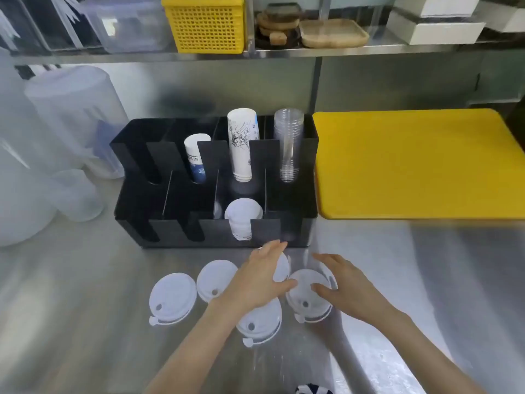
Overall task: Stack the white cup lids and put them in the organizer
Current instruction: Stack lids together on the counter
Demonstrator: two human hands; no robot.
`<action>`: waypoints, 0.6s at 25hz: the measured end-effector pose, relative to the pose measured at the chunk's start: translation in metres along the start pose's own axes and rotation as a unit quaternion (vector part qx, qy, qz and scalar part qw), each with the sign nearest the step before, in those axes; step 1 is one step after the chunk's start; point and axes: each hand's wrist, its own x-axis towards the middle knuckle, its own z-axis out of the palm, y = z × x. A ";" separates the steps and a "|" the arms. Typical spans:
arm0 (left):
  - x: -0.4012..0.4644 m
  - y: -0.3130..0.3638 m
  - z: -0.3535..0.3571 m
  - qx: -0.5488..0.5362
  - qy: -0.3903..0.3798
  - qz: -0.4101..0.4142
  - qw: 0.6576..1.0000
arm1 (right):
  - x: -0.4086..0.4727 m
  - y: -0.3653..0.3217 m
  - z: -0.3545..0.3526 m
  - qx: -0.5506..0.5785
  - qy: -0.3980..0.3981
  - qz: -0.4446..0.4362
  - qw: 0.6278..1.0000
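Several white cup lids lie flat on the steel counter in front of the black organizer: one at the far left, one beside it, one near me, and one on the right. Another lid is partly hidden under my left hand, whose fingers are spread flat over it. My right hand rests its fingers around the right lid's far edge, with the thumb on top. A stack of white lids stands in a front compartment of the organizer.
The organizer's rear slots hold paper cups, a shorter cup stack and clear plastic cups. A yellow cutting board lies right of it. Translucent tubs stand on the left. A shelf with a yellow basket runs overhead.
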 end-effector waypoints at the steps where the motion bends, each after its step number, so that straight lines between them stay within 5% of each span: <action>1: 0.003 0.001 0.004 0.002 -0.014 -0.004 1.000 | 0.002 0.004 0.002 0.018 -0.003 0.006 1.000; 15: 0.023 -0.014 0.060 0.110 -0.059 0.038 0.991 | 0.009 0.021 0.043 0.094 0.015 0.080 0.992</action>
